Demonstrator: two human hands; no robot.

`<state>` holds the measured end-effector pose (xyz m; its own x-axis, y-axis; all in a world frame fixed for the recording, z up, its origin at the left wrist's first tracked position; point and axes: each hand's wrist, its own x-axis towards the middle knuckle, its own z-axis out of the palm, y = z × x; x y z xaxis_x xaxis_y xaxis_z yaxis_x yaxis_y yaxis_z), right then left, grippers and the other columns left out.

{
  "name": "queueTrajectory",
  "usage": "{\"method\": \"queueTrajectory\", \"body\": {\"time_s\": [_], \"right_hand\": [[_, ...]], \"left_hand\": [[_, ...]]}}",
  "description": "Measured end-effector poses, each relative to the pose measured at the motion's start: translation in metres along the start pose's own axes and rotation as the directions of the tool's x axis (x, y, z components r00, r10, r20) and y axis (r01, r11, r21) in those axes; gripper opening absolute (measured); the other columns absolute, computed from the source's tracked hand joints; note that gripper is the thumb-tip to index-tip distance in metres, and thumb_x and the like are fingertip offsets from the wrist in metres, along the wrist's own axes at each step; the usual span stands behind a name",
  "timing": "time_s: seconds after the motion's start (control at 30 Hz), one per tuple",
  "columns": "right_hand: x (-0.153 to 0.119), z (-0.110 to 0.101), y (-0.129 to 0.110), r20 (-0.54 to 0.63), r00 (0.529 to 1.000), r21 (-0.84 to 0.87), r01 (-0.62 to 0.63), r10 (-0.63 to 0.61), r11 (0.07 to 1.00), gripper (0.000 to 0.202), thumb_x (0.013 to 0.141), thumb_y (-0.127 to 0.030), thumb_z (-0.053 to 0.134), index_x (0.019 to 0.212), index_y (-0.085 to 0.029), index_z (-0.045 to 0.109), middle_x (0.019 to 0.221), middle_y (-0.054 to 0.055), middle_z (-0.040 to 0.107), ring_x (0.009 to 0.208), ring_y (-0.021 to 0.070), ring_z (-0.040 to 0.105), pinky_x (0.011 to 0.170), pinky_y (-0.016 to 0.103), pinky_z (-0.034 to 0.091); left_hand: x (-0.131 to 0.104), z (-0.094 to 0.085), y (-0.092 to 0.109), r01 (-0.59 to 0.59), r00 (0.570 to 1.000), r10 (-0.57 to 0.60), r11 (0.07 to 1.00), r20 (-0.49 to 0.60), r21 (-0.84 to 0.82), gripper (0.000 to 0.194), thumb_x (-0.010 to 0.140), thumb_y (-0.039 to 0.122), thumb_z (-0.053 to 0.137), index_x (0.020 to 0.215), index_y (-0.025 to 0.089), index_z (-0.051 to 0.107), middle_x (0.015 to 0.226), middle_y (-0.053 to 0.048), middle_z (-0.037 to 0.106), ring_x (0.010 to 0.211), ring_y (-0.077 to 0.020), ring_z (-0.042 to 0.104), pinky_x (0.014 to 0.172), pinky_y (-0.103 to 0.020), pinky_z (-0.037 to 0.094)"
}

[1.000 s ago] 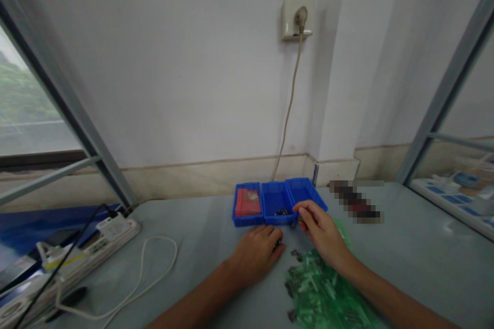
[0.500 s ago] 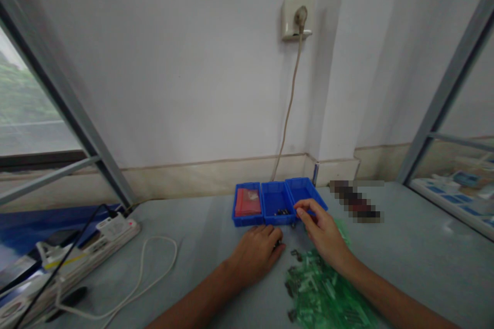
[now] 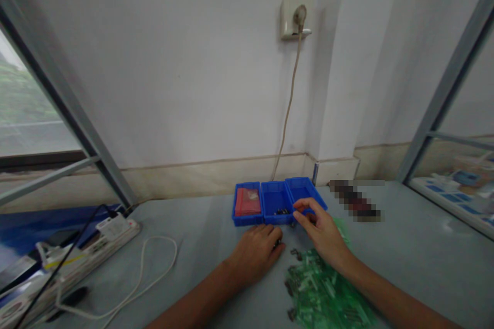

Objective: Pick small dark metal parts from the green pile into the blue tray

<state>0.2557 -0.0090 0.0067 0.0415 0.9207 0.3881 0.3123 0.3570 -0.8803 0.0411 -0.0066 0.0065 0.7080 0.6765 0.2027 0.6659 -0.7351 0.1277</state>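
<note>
My left hand (image 3: 260, 247) rests on the table in front of the blue bins, its fingers curled. Between its thumb and forefinger shows a small dark metal part (image 3: 277, 242), too small to name. My right hand (image 3: 322, 229) hovers at the front of the right blue bin (image 3: 299, 183), thumb and forefinger slightly apart, with nothing visible between them. Small dark parts (image 3: 283, 211) lie in the middle blue bin (image 3: 276, 193). Under and beside my right forearm spreads a pile of green transparent plastic bags (image 3: 328, 293), with small metal pieces (image 3: 296, 254) along its left edge.
The left blue bin (image 3: 234, 211) holds a red packet (image 3: 248, 202). A white power strip (image 3: 96, 249) and a looped white cable (image 3: 175, 254) lie on the left. Behind the bins, a cord (image 3: 291, 95) hangs from a wall socket (image 3: 286, 18). Metal frame posts stand on both sides.
My right thumb and forefinger have parted a little near the right bin, and the hand has shifted slightly left. My left hand stays in place.
</note>
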Motion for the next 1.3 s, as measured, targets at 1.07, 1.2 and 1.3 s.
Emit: {"method": "queueTrajectory", "body": {"time_s": [1.07, 1.2, 1.3], "right_hand": [[0.0003, 0.0034, -0.0002, 0.006, 0.995, 0.119, -0.096, 0.096, 0.988, 0.029, 0.096, -0.051, 0.058, 0.103, -0.024, 0.066, 0.079, 0.001, 0.062, 0.060, 0.0173, 0.055, 0.049, 0.027, 0.038], [0.0001, 0.0030, -0.0002, 0.015, 0.996, 0.109, -0.092, 0.091, 0.990, 0.027, 0.097, -0.050, 0.057, 0.104, -0.025, 0.065, 0.081, 0.000, 0.061, 0.060, 0.0166, 0.053, 0.048, 0.026, 0.036], [-0.0001, 0.0030, -0.0005, 0.018, 0.996, 0.106, -0.092, 0.091, 0.990, 0.026, 0.098, -0.049, 0.057, 0.104, -0.025, 0.065, 0.081, 0.000, 0.060, 0.059, 0.0161, 0.052, 0.047, 0.026, 0.035]], "left_hand": [[-0.0008, 0.0005, -0.0003, -0.005, 1.000, 0.005, 1.000, -0.012, -0.005, 0.008, 0.104, 0.028, 0.056, 0.107, 0.020, 0.057, 0.102, -0.005, 0.066, 0.095, -0.0232, 0.063, 0.085, -0.033, 0.049], [-0.0007, 0.0008, 0.0004, -0.001, 1.000, 0.001, 1.000, -0.013, -0.004, 0.008, 0.104, 0.028, 0.056, 0.107, 0.020, 0.057, 0.103, -0.004, 0.066, 0.095, -0.0232, 0.063, 0.084, -0.034, 0.049], [-0.0006, 0.0013, 0.0002, -0.003, 1.000, 0.003, 1.000, -0.012, -0.004, 0.008, 0.103, 0.027, 0.056, 0.106, 0.020, 0.057, 0.103, -0.005, 0.066, 0.095, -0.0233, 0.063, 0.085, -0.034, 0.049]]}}
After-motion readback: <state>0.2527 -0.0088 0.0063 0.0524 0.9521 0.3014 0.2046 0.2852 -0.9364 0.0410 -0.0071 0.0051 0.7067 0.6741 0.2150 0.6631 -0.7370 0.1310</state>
